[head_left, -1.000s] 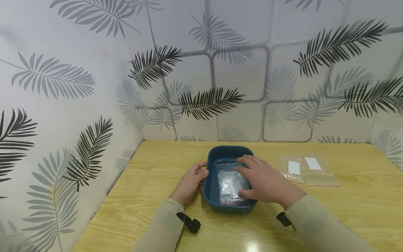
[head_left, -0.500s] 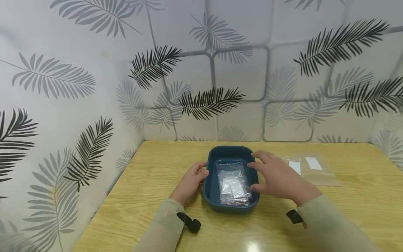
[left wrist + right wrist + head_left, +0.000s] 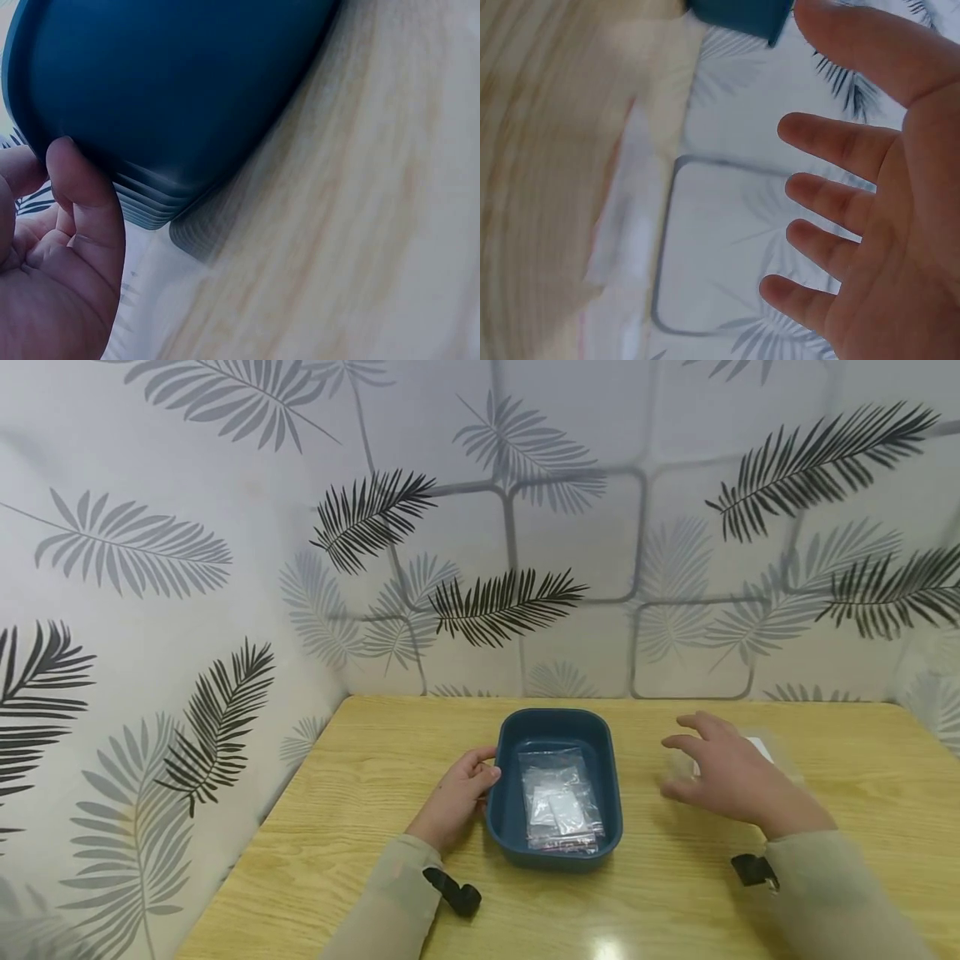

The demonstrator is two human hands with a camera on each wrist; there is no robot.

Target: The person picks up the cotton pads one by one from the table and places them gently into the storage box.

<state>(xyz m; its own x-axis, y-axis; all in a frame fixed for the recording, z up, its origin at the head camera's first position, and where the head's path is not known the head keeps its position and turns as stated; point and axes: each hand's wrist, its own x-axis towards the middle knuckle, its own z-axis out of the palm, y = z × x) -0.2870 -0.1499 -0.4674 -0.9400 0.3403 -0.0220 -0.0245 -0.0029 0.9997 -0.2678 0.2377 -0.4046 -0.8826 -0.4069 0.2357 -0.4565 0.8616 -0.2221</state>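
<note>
A dark blue plastic bin [image 3: 553, 860] stands on the wooden table. My left hand [image 3: 456, 793] holds its left side; in the left wrist view the thumb and fingers pinch the rim of the bin [image 3: 172, 75]. Inside it lie several clear zip bags [image 3: 558, 802] with white pieces in them, overlapping one another. To the right of the bin, my right hand [image 3: 731, 777] hovers with its fingers spread, holding nothing. It largely covers the clear bags on the table, leaving a white piece [image 3: 761, 748] showing. The right wrist view catches these bags [image 3: 626, 202] blurred, beyond the fingers.
Behind the wooden table [image 3: 405, 727] rises a wall [image 3: 570, 635] with a printed leaf pattern, and another patterned wall [image 3: 150, 635] runs along the left. Black straps are worn at both wrists.
My right hand has moved from over the bin to the right, out above the bags on the table, its fingers spread throughout. The left hand keeps its hold on the bin.
</note>
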